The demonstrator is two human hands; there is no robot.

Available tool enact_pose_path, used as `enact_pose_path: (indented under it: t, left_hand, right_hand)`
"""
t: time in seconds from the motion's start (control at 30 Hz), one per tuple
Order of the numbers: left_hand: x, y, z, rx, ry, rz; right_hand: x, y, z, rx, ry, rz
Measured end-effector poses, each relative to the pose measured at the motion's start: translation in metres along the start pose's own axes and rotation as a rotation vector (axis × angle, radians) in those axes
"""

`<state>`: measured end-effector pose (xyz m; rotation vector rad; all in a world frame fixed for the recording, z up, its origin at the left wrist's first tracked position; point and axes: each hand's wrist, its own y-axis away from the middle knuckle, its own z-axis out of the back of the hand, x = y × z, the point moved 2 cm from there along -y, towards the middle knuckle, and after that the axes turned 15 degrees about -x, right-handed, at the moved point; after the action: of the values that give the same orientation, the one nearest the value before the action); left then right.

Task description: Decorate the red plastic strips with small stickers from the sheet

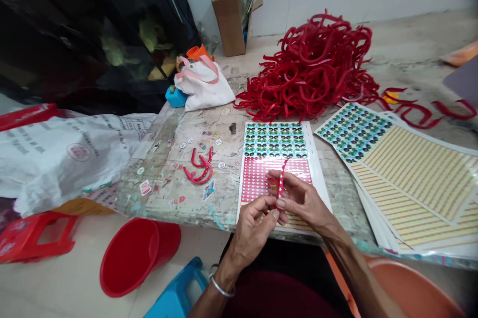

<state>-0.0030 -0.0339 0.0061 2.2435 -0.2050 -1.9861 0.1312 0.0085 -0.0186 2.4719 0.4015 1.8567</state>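
A narrow red band with a white pattern (281, 183) stands nearly upright between my hands, over a sticker sheet (257, 173). My left hand (254, 231) pinches the lower end of the band with thumb and fingertips. Around its lower part, the thumb and fingers of my right hand (304, 201) are closed too. Part of the band is hidden behind my fingers. The sheet beneath has green-and-blue oval prints at the top and pink rows below. On the table to the left lie a few curved red bands (203, 171).
A large heap of red bands (309, 69) lies at the back. More sticker sheets (425, 168) overlap on the right. A white tote bag (209, 86) and a cardboard box (228, 24) stand at the back left. Below the table are a red bucket (130, 258) and a blue stool (179, 290).
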Motion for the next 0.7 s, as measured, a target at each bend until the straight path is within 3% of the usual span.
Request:
enact_pose_path:
  t: [0.23, 0.47, 0.7]
  left_hand:
    - [0.0016, -0.0015, -0.0009, -0.014, 0.010, 0.028]
    - [0.0065, -0.0034, -0.0002, 0.037, 0.072, 0.063]
    - [0.0053, -0.0039, -0.0048, 0.001, 0.042, 0.093]
  right_hand:
    - [0.0002, 0.0028, 0.0025, -0.056, 0.143, 0.065]
    - [-0.0035, 0.0030, 0.0002, -0.010, 0.094, -0.063]
    - [-0.0001, 0.0029, 0.0019, -0.134, 0.200, 0.074]
